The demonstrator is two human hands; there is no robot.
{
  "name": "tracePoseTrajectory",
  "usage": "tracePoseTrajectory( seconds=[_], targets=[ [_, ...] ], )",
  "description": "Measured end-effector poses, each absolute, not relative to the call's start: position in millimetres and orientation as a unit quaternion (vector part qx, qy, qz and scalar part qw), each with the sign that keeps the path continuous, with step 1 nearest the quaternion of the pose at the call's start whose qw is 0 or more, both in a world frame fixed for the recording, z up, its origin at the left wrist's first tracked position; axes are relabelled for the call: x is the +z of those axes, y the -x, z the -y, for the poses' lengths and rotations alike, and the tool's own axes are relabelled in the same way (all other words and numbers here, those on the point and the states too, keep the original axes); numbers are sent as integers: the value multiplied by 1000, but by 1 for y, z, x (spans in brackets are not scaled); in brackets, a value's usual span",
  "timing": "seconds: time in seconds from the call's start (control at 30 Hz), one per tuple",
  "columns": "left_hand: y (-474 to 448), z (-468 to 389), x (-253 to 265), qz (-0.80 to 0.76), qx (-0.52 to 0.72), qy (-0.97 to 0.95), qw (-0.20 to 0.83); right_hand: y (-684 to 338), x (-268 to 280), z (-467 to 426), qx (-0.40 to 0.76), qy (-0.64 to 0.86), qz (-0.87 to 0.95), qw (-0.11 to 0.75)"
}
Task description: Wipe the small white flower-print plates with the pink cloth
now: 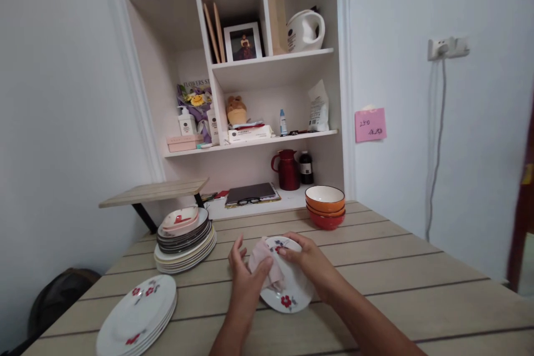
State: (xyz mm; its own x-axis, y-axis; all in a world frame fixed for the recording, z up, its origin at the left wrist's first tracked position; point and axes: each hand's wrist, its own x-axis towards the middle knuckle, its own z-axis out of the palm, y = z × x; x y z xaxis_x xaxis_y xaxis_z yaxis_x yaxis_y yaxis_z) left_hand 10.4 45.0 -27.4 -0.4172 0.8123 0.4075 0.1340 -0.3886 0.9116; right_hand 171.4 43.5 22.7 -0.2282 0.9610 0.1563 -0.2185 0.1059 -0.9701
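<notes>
A white plate with red flowers (292,281) is tilted over the table in front of me. My right hand (311,267) grips its right rim, with the thumb on the upper face. Against the plate's left side, my left hand (249,272) presses a pale pink cloth (267,267) under its thumb. To the left lies a stack of matching flowered plates (139,311). Behind that stands a taller pile of white and dark plates (183,245), topped by a small pink-rimmed dish (180,219).
Nested orange and red bowls (325,208) stand at the table's back right. A small raised shelf (154,192) juts out at the back left. Beyond the wooden table (392,267), a wall unit holds a red jug (287,169), a dark bottle (306,168) and a laptop-like dark folder (252,193).
</notes>
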Motion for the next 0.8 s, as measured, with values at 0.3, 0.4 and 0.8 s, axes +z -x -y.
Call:
tracePoseTrajectory(
  seconds=[0.3,0.4,0.8],
  targets=[
    [-10,-33,-13,-471,603,-642,46,-166,18,-44,598,358,491,523],
    [-12,-30,-13,-451,603,-643,138,-166,17,-44,581,375,497,524],
    [-14,-26,-4,-484,637,-513,311,-161,17,-42,516,370,574,517]
  ],
)
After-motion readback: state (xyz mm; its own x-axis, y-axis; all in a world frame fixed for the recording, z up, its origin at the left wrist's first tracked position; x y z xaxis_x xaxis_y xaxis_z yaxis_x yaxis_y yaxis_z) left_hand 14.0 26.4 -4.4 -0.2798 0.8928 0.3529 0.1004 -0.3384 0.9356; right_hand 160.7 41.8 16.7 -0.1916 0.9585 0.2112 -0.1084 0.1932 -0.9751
